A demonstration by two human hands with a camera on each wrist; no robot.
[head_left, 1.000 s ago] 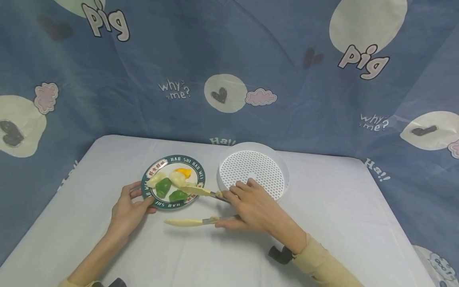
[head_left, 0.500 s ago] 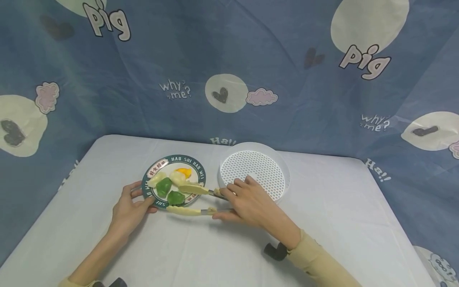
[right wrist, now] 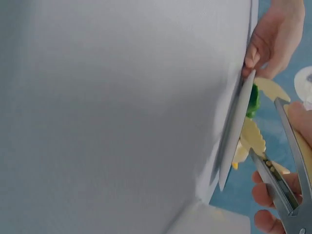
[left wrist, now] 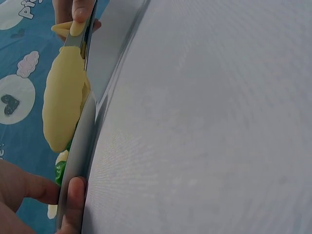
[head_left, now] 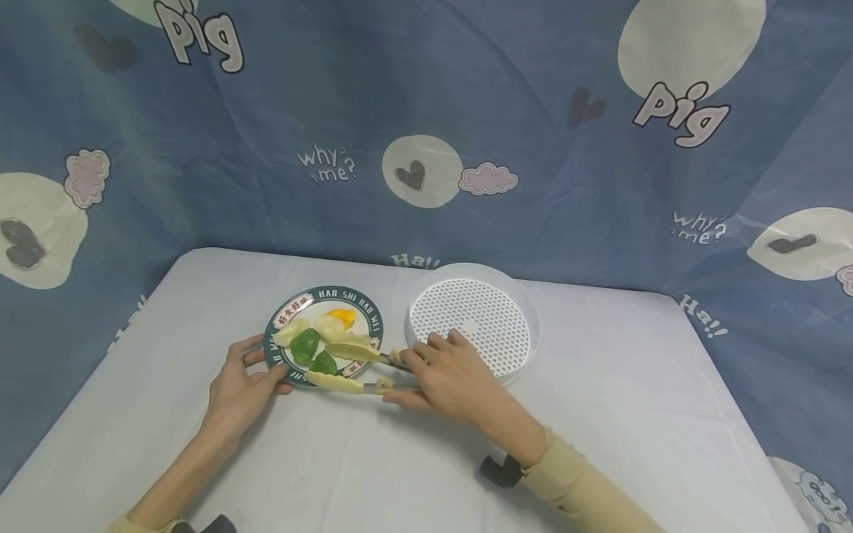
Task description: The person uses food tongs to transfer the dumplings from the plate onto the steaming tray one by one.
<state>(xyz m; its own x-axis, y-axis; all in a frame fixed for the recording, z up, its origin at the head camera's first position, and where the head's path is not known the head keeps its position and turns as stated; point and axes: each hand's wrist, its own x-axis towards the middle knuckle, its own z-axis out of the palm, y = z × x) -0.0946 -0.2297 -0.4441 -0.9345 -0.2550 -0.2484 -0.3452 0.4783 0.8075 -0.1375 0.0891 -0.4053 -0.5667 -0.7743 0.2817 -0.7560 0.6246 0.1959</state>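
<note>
My left hand (head_left: 240, 392) grips the left rim of a round plate (head_left: 365, 302), thumb on top and fingers beneath; the left wrist view shows this pinch edge-on. My right hand (head_left: 456, 381) holds metal tongs with pale yellow scalloped heads (head_left: 336, 383). Their jaws stand apart, one on each side of a small green piece (head_left: 323, 363) at the plate's near side. Whether they touch it, I cannot tell. Beside it on the plate lie another green piece (head_left: 304, 346), pale dumpling-like pieces (head_left: 329, 327) and a yellow-orange one (head_left: 344, 317).
Right of the plate, behind my right hand, stands a round white tray with a perforated bottom (head_left: 466, 314) and a raised rim. A white cloth covers the table (head_left: 600, 385). A blue printed curtain (head_left: 553, 200) hangs behind the table's far edge.
My right hand and the tongs have moved left. The near tong head has come up from the table to the plate's near rim, narrowing the gap around the green piece. My left hand keeps its grip.
</note>
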